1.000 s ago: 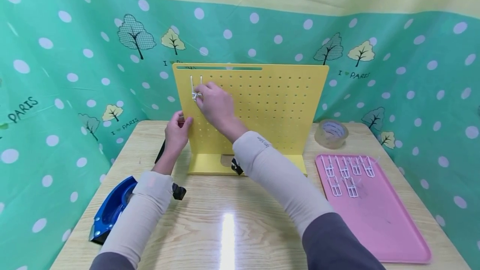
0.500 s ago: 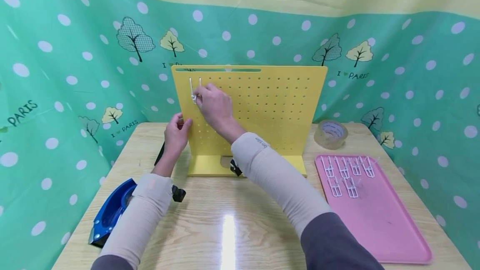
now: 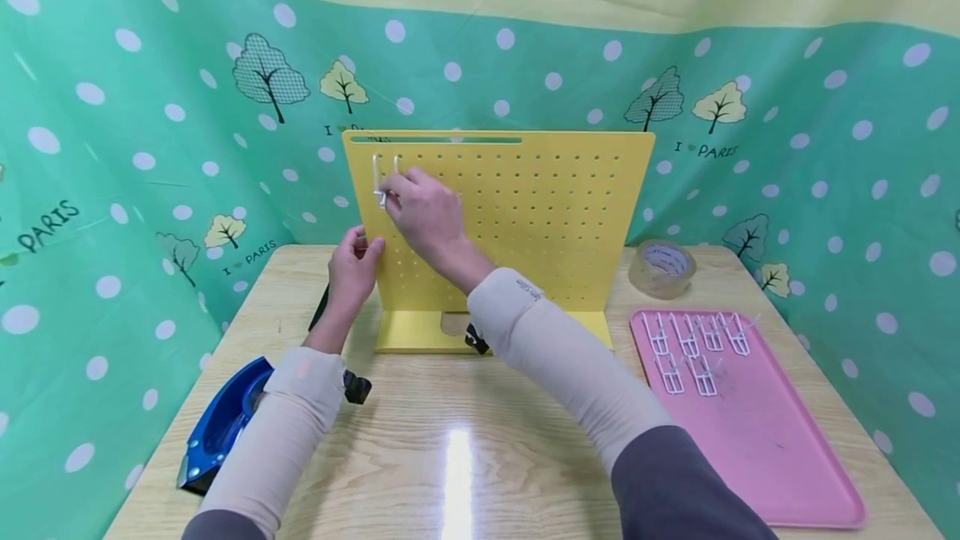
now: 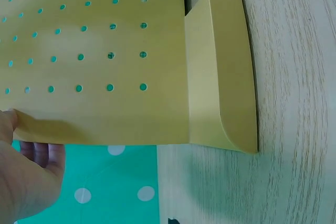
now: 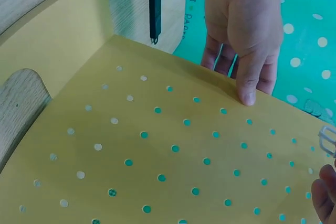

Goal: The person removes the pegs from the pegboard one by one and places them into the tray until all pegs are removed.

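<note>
A yellow pegboard [image 3: 540,223] stands upright on the table. My left hand [image 3: 352,269] grips its left edge; in the left wrist view the thumb of the left hand [image 4: 29,179] lies on the front and the fingers pass behind. My right hand [image 3: 431,211] pinches a white wire hook [image 3: 377,175] at the board's upper left corner. Two prongs of the hook point up near the top row of holes; whether they sit in holes I cannot tell. In the right wrist view, part of the hook [image 5: 328,141] shows at the right edge above my fingertips.
On the right lies a pink tray [image 3: 780,440] bearing several white wire hooks [image 3: 701,375]. Behind it stands a roll of clear tape [image 3: 663,267]. A blue dustpan-like object [image 3: 225,419] sits at the left, partly behind my forearm. A dotted curtain [image 3: 502,65] surrounds the table.
My right hand has shifted the hook slightly left, and it now looks nearer the board's left edge. The left hand keeps its hold in the same place.
</note>
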`<state>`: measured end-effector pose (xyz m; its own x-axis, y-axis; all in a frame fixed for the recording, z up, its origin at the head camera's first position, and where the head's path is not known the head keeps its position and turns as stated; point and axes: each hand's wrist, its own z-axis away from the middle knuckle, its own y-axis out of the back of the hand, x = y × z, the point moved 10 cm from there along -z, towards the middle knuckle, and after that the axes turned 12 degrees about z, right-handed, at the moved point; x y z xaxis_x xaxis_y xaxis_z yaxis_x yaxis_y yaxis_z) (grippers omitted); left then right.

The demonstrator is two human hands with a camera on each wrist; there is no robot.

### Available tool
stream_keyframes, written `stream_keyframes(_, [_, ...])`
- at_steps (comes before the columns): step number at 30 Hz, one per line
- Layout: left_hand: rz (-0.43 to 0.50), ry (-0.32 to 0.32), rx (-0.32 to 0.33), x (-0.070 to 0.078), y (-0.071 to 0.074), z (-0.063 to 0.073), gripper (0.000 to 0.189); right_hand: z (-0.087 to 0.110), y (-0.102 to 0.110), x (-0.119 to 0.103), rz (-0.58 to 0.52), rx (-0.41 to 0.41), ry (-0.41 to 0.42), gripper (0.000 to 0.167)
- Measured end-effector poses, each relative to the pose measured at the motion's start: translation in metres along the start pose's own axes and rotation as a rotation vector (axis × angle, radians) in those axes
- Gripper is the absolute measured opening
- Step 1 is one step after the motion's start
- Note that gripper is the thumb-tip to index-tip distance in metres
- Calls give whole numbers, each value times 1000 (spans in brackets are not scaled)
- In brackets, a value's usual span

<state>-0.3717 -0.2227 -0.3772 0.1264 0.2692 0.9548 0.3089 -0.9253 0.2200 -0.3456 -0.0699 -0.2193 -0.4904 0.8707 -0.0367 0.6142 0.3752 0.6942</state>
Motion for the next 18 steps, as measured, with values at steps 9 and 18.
stream_keyframes(9, [14,21,4,-5,-2,-3,42,19,19,22,-55,-29,7,13])
stream_keyframes(18, [23,25,9,-6,-2,-3,41,53,25,55,-97,-124,4,9])
